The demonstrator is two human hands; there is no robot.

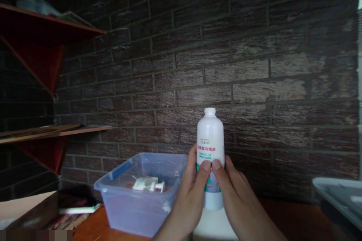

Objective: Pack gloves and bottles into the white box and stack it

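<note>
Holding bottle (210,131) upright; hands (233,186) near bin rim (115,189), room above.

Indoor storage corner; whether home or workplace cannot be determined. Evidence: dark brick-patterned wall (169,83), 2 loaded shelves (90,130) at left, plastic bin (130,211) on a brown surface (92,228), cardboard box (39,211) at lower left.

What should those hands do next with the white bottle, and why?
Perhaps ease the white bottle leftward, toward the tub: the left hand and right hand clasp it upright, and the nearby tub is open, with a pump dispenser inside.
</note>
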